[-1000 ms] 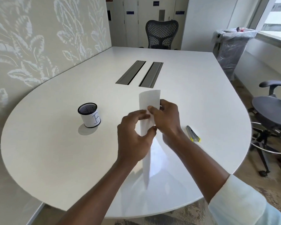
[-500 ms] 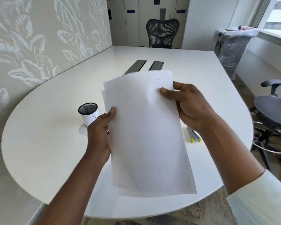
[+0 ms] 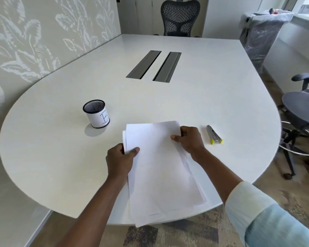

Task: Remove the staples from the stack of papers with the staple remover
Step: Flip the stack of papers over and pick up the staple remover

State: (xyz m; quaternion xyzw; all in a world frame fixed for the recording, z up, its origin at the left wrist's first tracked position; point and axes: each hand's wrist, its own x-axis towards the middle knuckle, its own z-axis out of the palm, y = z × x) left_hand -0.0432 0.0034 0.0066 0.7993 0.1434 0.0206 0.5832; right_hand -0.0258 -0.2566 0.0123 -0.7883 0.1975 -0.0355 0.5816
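Note:
A stack of white papers [image 3: 161, 168] lies flat near the front edge of the white table [image 3: 61, 148], its lower end hanging a little over the edge. My left hand [image 3: 120, 160] grips the stack's left edge, thumb on top. My right hand [image 3: 190, 140] pinches the upper right corner. The sheets are slightly fanned apart. No staple is visible. A grey staple remover with yellow tips [image 3: 214, 134] lies on the table just right of my right hand, untouched.
A black mesh cup with a white label marked "B" [image 3: 96, 114] stands left of the papers. Two grey cable slots [image 3: 153, 65] sit mid-table. Office chairs stand at the far end [image 3: 179, 17] and right side [image 3: 303, 111]; a covered bin [image 3: 262, 31] is far right.
The papers, held upright and edge-on a second ago, were turned face-on and have come down flat onto the table. Both hands lowered with them.

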